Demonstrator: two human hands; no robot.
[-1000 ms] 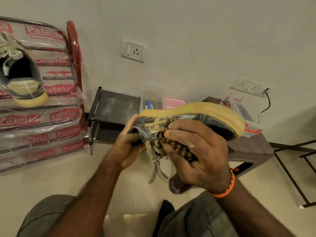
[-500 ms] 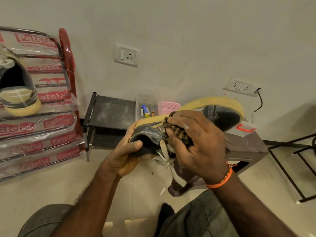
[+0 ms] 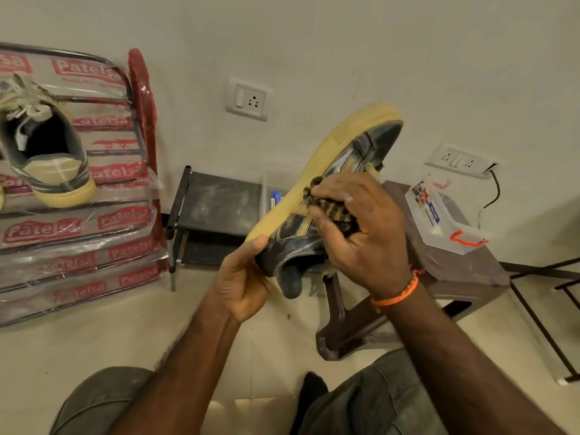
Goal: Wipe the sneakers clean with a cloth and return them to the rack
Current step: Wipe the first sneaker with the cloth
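the left hand (image 3: 243, 277) grips the heel of the sneaker (image 3: 326, 196), held up in the middle, sole to the far side. the right hand (image 3: 361, 230) fingers hold the cloth (image 3: 329, 208) on its side. rub gently, hold the shoe firm. the other sneaker (image 3: 47, 152) sits on the rack (image 3: 138, 120), far left.

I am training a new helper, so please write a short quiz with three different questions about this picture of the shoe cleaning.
1. True or false: the left hand grips the heel end of the held sneaker.
2. Multiple choice: where is the striped cloth? A) on the floor B) bunched in the right hand and pressed on the sneaker's side C) hanging on the rack
3. Fill in: the other sneaker sits on the ____.

Key: 1 true; 2 B; 3 rack.
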